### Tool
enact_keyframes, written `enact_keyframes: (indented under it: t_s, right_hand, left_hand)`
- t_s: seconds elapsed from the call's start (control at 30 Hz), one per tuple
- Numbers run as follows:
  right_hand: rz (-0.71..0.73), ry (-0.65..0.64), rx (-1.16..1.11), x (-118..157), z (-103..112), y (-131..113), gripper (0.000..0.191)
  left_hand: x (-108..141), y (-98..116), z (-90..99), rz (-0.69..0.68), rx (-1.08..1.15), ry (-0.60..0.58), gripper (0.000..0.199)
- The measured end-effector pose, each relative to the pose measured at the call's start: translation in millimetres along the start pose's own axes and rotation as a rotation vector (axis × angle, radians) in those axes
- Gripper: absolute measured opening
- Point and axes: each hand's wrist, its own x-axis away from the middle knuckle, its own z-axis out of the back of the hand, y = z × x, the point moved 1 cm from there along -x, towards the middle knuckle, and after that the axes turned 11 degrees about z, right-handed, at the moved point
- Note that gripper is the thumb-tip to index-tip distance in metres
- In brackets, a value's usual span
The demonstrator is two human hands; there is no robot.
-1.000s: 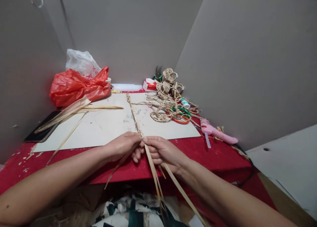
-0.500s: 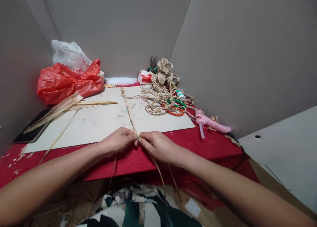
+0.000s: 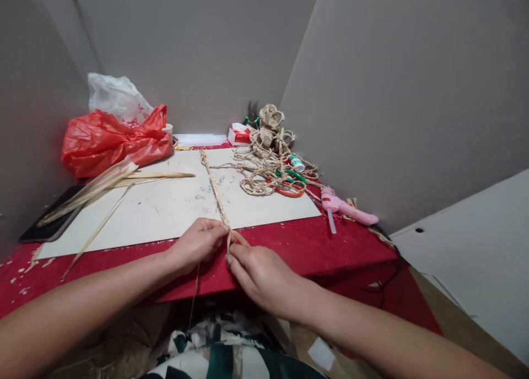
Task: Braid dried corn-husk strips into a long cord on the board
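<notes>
While the left hand point(image 3: 199, 241) pinched the near end of the plait point(image 3: 215, 194), the right hand point(image 3: 264, 274) had dropped from close beside it toward six o'clock, gripping pale strips point(image 3: 239, 237), so I guessed a twist was being pulled snug; the plait ran toward eleven o'clock over the white board point(image 3: 165, 214)

Braid point(image 3: 215, 193): thin, straw-col., approx. straight, lengthwise over white board point(image 3: 173, 208), far end thicker, near end in L hand point(image 3: 199, 241). Loose strips point(image 3: 240, 237) unbraided, btwn L hand & R hand point(image 3: 264, 277).
</notes>
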Motion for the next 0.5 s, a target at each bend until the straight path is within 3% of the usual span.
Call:
enact_keyframes:
  t_s: [0.07, 0.17, 0.2, 0.27, 0.33, 0.37, 0.4, 0.5]
  right_hand:
    - [0.004, -0.057, 0.099, 6, -3, -4, 0.022]
    - [0.079, -0.121, 0.019, 13, 10, -7, 0.033]
    - [0.083, -0.083, -0.033, 14, 18, -6, 0.037]
    - [0.044, 0.113, -0.096, 10, 34, 1, 0.04]
    - [0.012, 0.33, -0.131, 2, 44, 11, 0.033]
    - [0.013, 0.369, -0.176, -4, 44, 16, 0.029]
    - [0.009, 0.343, -0.255, -11, 42, 21, 0.028]
    - [-0.068, 0.075, -0.59, -27, 28, 34, 0.037]
  left_hand:
    - [1, -1, -0.1, 0.009, 0.023, 0.005, 0.028]
    - [2, -1, 1.1, 0.002, 0.047, -0.006, 0.022]
    - [3, 0, 1.5, 0.001, 0.06, -0.022, 0.02]
    - [4, 2, 2.6, -0.007, 0.082, -0.062, 0.019]
    - [4, 3, 4.0, -0.02, 0.091, -0.089, 0.019]
    - [4, 2, 4.7, -0.03, 0.093, -0.099, 0.02]
    - [3, 2, 5.4, -0.043, 0.088, -0.113, 0.021]
    - [1, 0, 7.3, -0.067, 0.065, -0.138, 0.024]
